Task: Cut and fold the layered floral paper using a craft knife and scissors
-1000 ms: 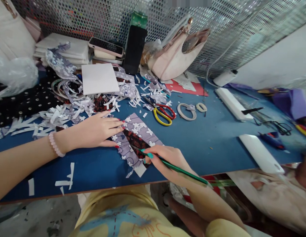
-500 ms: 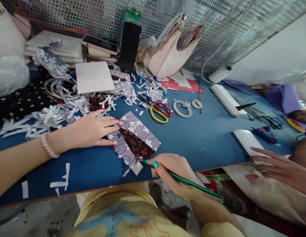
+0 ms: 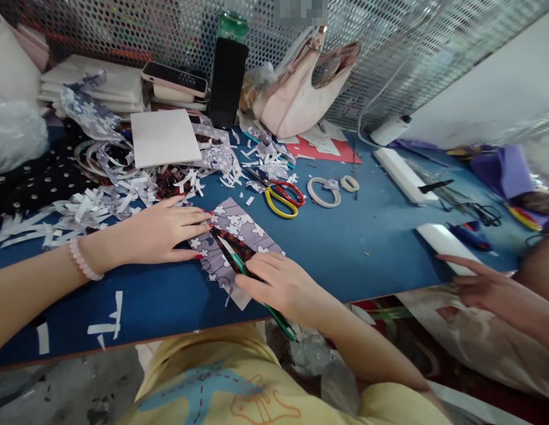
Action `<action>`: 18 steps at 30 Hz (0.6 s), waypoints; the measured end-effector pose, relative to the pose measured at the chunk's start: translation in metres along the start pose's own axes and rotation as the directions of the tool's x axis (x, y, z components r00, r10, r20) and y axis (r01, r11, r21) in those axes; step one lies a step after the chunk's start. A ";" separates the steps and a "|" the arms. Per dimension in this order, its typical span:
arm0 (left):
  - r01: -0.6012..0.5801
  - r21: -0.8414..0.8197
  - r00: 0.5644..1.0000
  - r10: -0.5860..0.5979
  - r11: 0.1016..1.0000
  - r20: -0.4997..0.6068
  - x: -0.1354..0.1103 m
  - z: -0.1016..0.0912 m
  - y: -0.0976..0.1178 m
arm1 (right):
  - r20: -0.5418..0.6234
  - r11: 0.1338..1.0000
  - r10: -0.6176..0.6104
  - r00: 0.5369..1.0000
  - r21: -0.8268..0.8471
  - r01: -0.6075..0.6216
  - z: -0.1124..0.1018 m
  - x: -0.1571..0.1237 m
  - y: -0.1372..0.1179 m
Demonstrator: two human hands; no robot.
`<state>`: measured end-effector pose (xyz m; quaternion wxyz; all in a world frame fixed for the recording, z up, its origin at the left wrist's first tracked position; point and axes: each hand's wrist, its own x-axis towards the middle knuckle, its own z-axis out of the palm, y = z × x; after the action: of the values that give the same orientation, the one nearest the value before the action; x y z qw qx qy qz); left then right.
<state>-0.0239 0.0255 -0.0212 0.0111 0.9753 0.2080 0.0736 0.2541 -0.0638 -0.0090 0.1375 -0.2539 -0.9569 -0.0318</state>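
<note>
My left hand (image 3: 153, 231) lies flat with fingers stretched out, its fingertips on the left edge of a purple floral fabric piece (image 3: 241, 221). Dark red patterned fabric (image 3: 239, 239) shows in the strip between the purple sides. In my closed right hand (image 3: 287, 289) is a slim green craft knife (image 3: 234, 257), its pointed blade angled up and left over the dark strip near my left fingertips. My right fingers cover part of the handle and the fabric's lower right. A pale backing corner (image 3: 242, 301) sticks out at the bottom.
Scissors (image 3: 281, 198) with red and yellow handles and two tape rolls (image 3: 323, 192) lie beyond the fabric. Paper and fabric scraps (image 3: 97, 203) are heaped at left behind my arm. A co-worker's hand (image 3: 491, 283) is near a white block (image 3: 447, 248) at right.
My right hand has moved up and left onto the fabric, and the knife tip has gone from the lower edge to the upper dark strip. The co-worker's hand has shifted.
</note>
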 end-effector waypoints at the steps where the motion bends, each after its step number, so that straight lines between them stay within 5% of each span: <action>1: -0.004 -0.002 1.000 0.004 1.000 0.000 0.000 0.000 0.000 | -0.013 1.000 0.000 1.000 -0.001 0.000 0.002 0.002 0.001; 9: 0.012 -0.033 1.000 -0.012 0.999 -0.001 -0.002 0.005 -0.002 | -0.083 0.972 0.137 0.987 0.201 -0.118 0.017 0.007 0.002; 15: 0.000 -0.031 1.000 0.000 1.000 -0.001 -0.002 0.005 -0.002 | -0.199 0.934 0.145 0.969 0.349 -0.068 0.020 0.002 0.006; 18: 0.015 -0.015 0.999 -0.014 1.000 0.043 -0.001 0.002 0.000 | -0.162 0.855 0.144 0.976 0.517 -0.040 0.008 -0.004 0.013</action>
<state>-0.0247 0.0245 -0.0232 0.0235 0.9750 0.2143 0.0541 0.2621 -0.0533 -0.0174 0.2942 -0.2496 -0.8995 0.2051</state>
